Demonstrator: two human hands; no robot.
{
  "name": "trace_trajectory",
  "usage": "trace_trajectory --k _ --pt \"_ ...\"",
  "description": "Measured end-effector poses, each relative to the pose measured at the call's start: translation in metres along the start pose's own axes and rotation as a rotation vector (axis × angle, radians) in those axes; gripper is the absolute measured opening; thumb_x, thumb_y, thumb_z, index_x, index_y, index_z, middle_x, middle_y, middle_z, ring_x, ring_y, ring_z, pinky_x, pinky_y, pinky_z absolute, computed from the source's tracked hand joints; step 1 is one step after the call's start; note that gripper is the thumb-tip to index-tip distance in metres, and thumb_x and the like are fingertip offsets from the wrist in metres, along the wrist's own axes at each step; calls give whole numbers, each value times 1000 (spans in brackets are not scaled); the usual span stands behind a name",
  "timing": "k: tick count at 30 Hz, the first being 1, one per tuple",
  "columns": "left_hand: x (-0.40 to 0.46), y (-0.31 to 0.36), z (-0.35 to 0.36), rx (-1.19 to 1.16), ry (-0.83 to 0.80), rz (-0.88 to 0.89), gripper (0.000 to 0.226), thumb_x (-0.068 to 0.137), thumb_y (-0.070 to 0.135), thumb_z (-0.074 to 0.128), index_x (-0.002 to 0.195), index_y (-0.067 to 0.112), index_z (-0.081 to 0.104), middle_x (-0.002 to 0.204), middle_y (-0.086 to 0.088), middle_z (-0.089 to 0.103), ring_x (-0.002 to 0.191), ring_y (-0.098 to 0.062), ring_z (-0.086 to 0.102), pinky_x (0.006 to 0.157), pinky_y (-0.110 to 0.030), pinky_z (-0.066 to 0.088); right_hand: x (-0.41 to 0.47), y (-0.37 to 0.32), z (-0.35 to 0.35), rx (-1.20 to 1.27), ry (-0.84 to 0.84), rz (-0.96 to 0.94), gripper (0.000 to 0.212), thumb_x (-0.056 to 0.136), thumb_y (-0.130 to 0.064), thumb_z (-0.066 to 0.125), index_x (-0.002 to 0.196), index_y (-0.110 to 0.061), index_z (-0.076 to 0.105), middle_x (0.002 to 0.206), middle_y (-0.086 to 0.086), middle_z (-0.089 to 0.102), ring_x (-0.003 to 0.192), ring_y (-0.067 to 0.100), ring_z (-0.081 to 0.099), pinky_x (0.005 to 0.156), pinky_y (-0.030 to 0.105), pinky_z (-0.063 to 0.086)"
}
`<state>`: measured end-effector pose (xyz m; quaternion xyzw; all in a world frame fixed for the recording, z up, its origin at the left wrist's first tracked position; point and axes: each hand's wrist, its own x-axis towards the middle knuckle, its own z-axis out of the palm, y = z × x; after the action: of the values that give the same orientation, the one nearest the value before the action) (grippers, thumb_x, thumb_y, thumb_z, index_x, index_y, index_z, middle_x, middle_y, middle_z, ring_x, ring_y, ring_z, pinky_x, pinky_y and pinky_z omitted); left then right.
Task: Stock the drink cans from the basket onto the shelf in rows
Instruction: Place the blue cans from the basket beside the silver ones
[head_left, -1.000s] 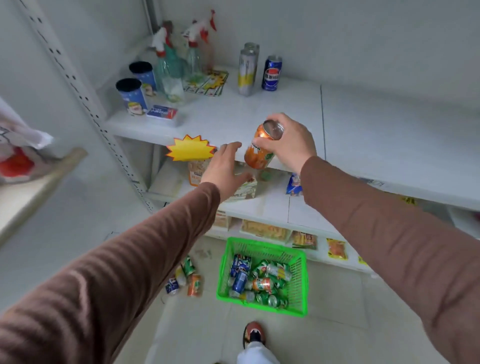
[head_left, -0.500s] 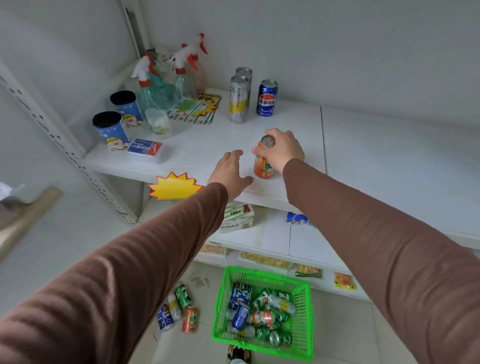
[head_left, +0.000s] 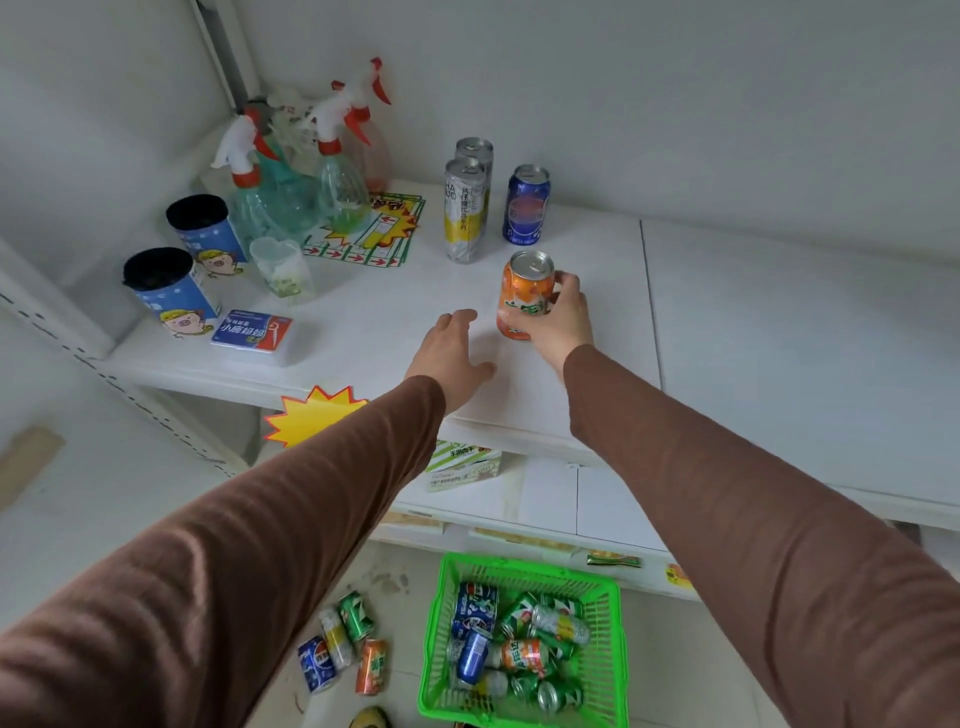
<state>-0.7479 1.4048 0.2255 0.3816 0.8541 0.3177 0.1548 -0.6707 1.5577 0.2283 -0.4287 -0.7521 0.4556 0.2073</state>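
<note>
And the orange can (head_left: 524, 296) had travelled farther back onto the white shelf (head_left: 779, 332) since a moment before, now upright and just near of the blue can (head_left: 525, 206), the right hand (head_left: 558, 322) wrapped round its right side! The left hand (head_left: 451, 356) lay just left of it, fingers straight and loose, holding nothing, low over the shelf near its front edge. Two tall silver-and-yellow cans (head_left: 464, 210) stood left of the blue one at the far side, while down on the floor the green basket (head_left: 602, 670) held a jumble of cans, with four loose cans (head_left: 343, 642) lying to its left.
</note>
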Motion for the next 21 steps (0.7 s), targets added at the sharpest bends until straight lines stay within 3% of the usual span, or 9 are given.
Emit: trace_trajectory --k 2,9,21 --pt "5 -1 2 4 -6 3 75 82 28 73 146 17 35 143 -7 43 128 -25 46 106 -40 42 -2 16 7 -58 0 -4 92 67 -44 87 143 -21 40 136 6 52 126 27 51 108 45 45" --pt "32 7 10 27 -17 5 73 84 26 71 146 19 35 144 -6 43 127 -24 47 106 -38 43 13 33 20 -56 98 -39 58 71 -39 86 116 -19 56 109 2 68 109 30 60 91 44 53" --pt "110 58 39 104 -32 43 75 83 27 72 148 18 34 148 -6 40 132 -25 43 108 -35 41 112 33 -26 -114 173 36 54 78 -43 82 117 -18 55 116 3 69 112 27 63 96 41 53"
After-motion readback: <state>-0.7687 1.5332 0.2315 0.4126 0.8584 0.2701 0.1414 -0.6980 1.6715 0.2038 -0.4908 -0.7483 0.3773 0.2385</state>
